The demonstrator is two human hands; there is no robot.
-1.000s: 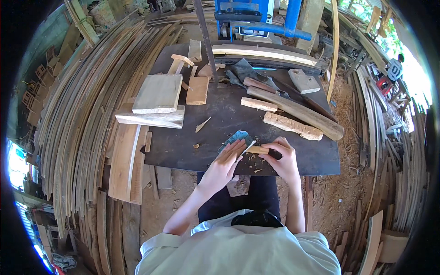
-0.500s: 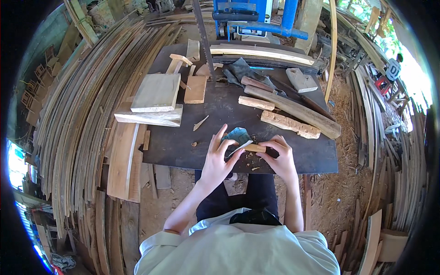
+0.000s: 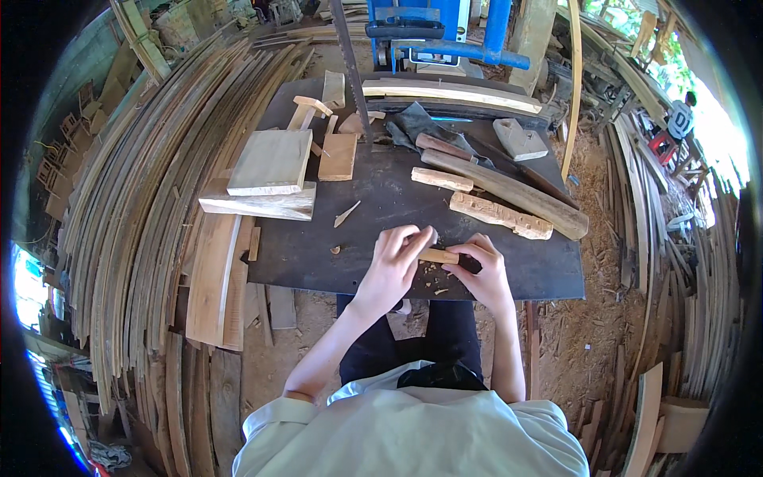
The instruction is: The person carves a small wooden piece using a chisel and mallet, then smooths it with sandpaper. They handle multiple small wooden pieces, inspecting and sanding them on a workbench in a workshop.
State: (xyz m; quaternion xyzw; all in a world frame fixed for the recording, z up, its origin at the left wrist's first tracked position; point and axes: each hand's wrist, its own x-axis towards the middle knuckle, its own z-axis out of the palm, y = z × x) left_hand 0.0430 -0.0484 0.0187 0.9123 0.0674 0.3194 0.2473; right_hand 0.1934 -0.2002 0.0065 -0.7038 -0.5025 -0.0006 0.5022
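Observation:
My left hand (image 3: 395,257) and my right hand (image 3: 482,267) both hold one small pale piece of wood (image 3: 439,256) just above the near edge of a dark metal table (image 3: 302,246). The left fingers curl over its left end; the right hand grips its right end, where something dark shows under the fingers. Wood chips (image 3: 435,283) lie on the table below the hands.
On the table lie a thick square board (image 3: 272,161) on a plank (image 3: 258,202), a small flat block (image 3: 338,156), a short stick (image 3: 442,179), a rough light billet (image 3: 501,215), a long dark log (image 3: 509,191) and a sliver (image 3: 346,213). Long planks (image 3: 135,215) are stacked left; a blue machine (image 3: 445,32) stands behind.
My left hand has come in from the lower left and closed over the left end of the wood piece. A bluish object seen under the hands earlier is now hidden.

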